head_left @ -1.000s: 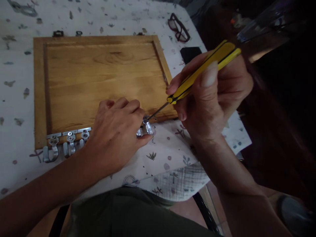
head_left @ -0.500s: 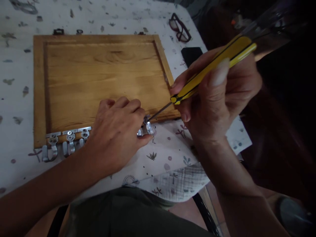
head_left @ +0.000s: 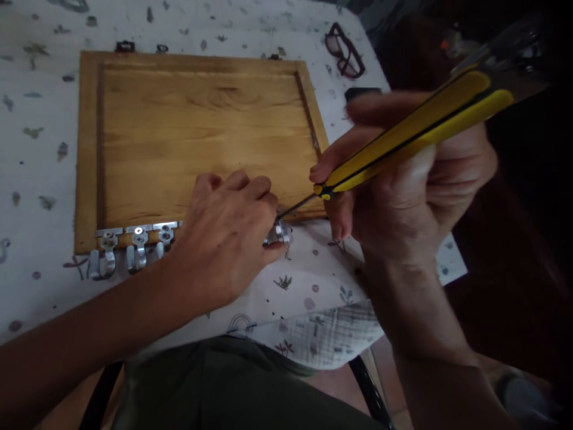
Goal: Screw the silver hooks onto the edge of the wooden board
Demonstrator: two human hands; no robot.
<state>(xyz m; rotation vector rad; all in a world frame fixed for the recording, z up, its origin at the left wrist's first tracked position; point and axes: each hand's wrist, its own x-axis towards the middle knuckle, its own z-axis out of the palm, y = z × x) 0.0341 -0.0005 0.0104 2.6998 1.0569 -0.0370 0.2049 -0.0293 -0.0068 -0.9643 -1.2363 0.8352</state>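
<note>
Here, a framed wooden board (head_left: pixel 206 131) is laid on the cloth-covered table (head_left: pixel 40 179); a yellow-handled screwdriver (head_left: pixel 403 140) is pinched in the right fingers (head_left: pixel 333 173), and metal hooks (head_left: pixel 139 245) along the board's near edge are pressed by bent left fingers (head_left: pixel 255 188).

A yellow screwdriver (head_left: pixel 403 136) slants down to metal hooks (head_left: pixel 139 238) edging the wooden panel (head_left: pixel 201 131).
</note>
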